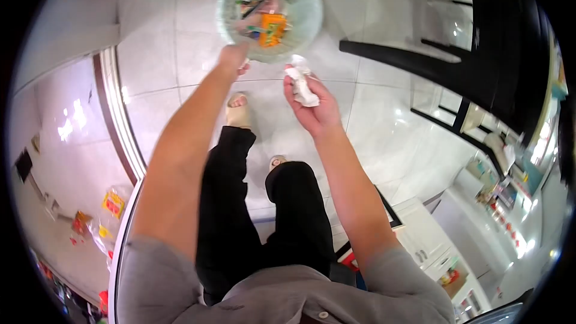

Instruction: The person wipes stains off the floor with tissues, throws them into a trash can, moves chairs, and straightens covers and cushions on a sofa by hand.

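Observation:
My right hand (314, 105) is closed around a crumpled white tissue (305, 87), which sticks out past the fingers. It is just below the near rim of a pale round bin (312, 9). At the bin's near left edge is my left hand (234, 58), slightly blurred, with its fingers curled in. A speck of white shows by those fingers, too small to name. Inside the bin lie an orange packet (272, 29), pinkish wrappers and other mixed litter.
Black chair legs (396, 53) reach in from the right. On the left, a door frame (114, 102) crosses the tiled floor (198, 36), with bags and packets (113, 203) beyond it. White cabinets (423, 234) stand at lower right. My sandalled feet (239, 111) are below the bin.

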A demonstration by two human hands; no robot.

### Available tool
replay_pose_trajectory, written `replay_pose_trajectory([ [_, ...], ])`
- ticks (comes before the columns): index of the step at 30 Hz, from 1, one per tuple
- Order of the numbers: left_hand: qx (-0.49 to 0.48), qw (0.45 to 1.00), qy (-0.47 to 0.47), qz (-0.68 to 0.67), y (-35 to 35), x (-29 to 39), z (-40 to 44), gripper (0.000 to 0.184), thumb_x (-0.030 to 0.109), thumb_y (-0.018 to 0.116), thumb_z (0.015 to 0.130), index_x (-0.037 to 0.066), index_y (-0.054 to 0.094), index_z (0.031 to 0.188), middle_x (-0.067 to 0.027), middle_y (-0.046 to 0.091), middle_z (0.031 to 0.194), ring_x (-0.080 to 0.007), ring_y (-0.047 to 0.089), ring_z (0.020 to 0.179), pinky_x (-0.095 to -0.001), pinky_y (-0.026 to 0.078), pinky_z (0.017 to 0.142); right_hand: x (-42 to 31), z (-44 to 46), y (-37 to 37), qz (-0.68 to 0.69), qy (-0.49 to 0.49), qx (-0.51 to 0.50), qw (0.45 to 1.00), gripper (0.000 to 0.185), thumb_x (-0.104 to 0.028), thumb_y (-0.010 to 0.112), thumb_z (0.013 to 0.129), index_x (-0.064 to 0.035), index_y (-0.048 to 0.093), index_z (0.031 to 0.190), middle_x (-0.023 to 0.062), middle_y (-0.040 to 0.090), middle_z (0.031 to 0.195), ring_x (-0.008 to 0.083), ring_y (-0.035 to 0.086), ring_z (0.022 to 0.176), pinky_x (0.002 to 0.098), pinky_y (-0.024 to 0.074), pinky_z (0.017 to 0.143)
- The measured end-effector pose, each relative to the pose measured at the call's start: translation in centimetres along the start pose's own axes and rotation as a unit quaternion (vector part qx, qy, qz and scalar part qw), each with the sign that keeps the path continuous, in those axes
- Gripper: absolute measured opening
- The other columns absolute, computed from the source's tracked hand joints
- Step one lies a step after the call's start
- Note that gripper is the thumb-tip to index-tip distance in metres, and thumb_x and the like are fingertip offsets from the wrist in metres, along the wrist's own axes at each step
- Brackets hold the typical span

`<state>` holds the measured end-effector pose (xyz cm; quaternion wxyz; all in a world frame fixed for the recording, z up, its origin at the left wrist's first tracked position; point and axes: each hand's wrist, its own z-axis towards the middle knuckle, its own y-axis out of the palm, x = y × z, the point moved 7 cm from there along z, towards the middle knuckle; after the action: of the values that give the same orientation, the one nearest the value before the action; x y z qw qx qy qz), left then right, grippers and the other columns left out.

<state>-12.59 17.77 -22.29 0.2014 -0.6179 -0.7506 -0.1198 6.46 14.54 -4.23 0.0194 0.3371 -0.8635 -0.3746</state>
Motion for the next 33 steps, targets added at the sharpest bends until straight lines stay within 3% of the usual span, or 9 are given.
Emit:
replay_pose_trajectory([
  [7,0.054,0.997,0.029,0.054,-2.7,-3.4,-13.2,0.033,0.026,0.059,0.085,-0.006,0.061,0.081,-0.0116,0.059,0.059,-0.0221,0.060,0.046,-0.0372,0.048,0.044,-1.4,-0.7,8.2,-0.470,-0.209,0.089,0.853,0.027,-0.009,0.068,0.085,0.0003,0.062,0.110,0.0114,0.066,0.100,0.0214,0.066,0.084,0.0309,0.0522,0.068],
  [9,0.064,0.995,-0.004,-0.073,-4.3,-4.0,-19.6,0.033,0.024,0.055,0.087,-0.007,0.059,0.076,-0.0131,0.059,0.056,-0.0238,0.061,0.046,-0.0359,0.048,0.046,0.0,-0.3,6.4,-0.871,-0.167,0.109,0.449,0.021,-0.009,0.070,0.082,-0.0007,0.067,0.102,0.0118,0.067,0.099,0.0176,0.063,0.083,0.0287,0.0500,0.073],
  [12,0.038,0.997,-0.033,-0.054,-6.9,-5.7,-26.8,0.030,0.022,0.054,0.088,-0.006,0.059,0.082,-0.0126,0.059,0.056,-0.0241,0.060,0.045,-0.0361,0.047,0.045,2.2,-4.4,10.3,-0.814,-0.242,0.011,0.528,0.015,-0.005,0.066,0.077,-0.0009,0.068,0.092,0.0157,0.065,0.090,0.0302,0.061,0.085,0.0376,0.0490,0.075],
  [18,0.105,0.989,-0.028,-0.103,-14.9,-7.6,-36.9,0.026,0.019,0.054,0.087,-0.005,0.061,0.093,-0.0133,0.060,0.059,-0.0235,0.062,0.050,-0.0374,0.048,0.051,9.0,-9.4,15.0,-0.794,-0.097,-0.048,0.598,0.024,-0.008,0.069,0.080,-0.0031,0.070,0.103,0.0104,0.068,0.087,0.0210,0.063,0.079,0.0316,0.0495,0.074],
  [19,0.110,0.987,-0.037,-0.113,-16.3,-8.0,-37.9,0.025,0.018,0.055,0.086,-0.004,0.061,0.094,-0.0136,0.060,0.060,-0.0233,0.063,0.051,-0.0374,0.049,0.052,10.9,-8.9,14.9,-0.878,-0.021,-0.060,0.474,0.022,-0.008,0.066,0.083,-0.0015,0.069,0.103,0.0094,0.068,0.084,0.0184,0.064,0.079,0.0302,0.0497,0.076],
  [20,0.122,0.984,-0.024,-0.129,-18.2,-8.0,-38.6,0.025,0.018,0.055,0.086,-0.004,0.061,0.094,-0.0136,0.060,0.060,-0.0233,0.063,0.051,-0.0374,0.049,0.052,12.1,-9.0,16.3,-0.883,-0.033,-0.078,0.463,0.022,-0.008,0.066,0.083,-0.0015,0.069,0.103,0.0094,0.068,0.084,0.0184,0.064,0.079,0.0302,0.0497,0.076],
  [22,0.145,0.976,-0.025,-0.159,-22.1,-8.1,-40.4,0.024,0.017,0.054,0.085,-0.004,0.062,0.095,-0.0137,0.061,0.061,-0.0227,0.061,0.048,-0.0371,0.048,0.051,17.4,-11.3,23.1,-0.838,-0.003,-0.146,0.525,0.022,-0.009,0.062,0.084,-0.0008,0.068,0.103,0.0170,0.070,0.092,0.0269,0.069,0.085,0.0328,0.0520,0.078],
  [27,0.214,0.951,0.004,-0.221,-29.4,-9.9,-40.7,0.027,0.016,0.055,0.082,-0.003,0.064,0.100,-0.0239,0.067,0.084,-0.0383,0.067,0.086,-0.0418,0.051,0.074,26.7,-9.1,26.6,-0.825,0.016,-0.193,0.530,0.015,-0.006,0.059,0.090,0.0006,0.068,0.100,0.0079,0.069,0.087,0.0130,0.063,0.082,0.0265,0.0495,0.074],
  [33,0.269,0.920,-0.009,-0.283,-42.5,-8.6,-39.8,0.025,0.016,0.055,0.081,-0.005,0.062,0.092,-0.0240,0.065,0.076,-0.0372,0.067,0.076,-0.0421,0.050,0.068,40.3,-2.3,33.2,-0.835,0.009,-0.185,0.519,0.017,-0.007,0.055,0.092,0.0004,0.068,0.100,0.0118,0.069,0.088,0.0193,0.066,0.081,0.0301,0.0506,0.076],
])
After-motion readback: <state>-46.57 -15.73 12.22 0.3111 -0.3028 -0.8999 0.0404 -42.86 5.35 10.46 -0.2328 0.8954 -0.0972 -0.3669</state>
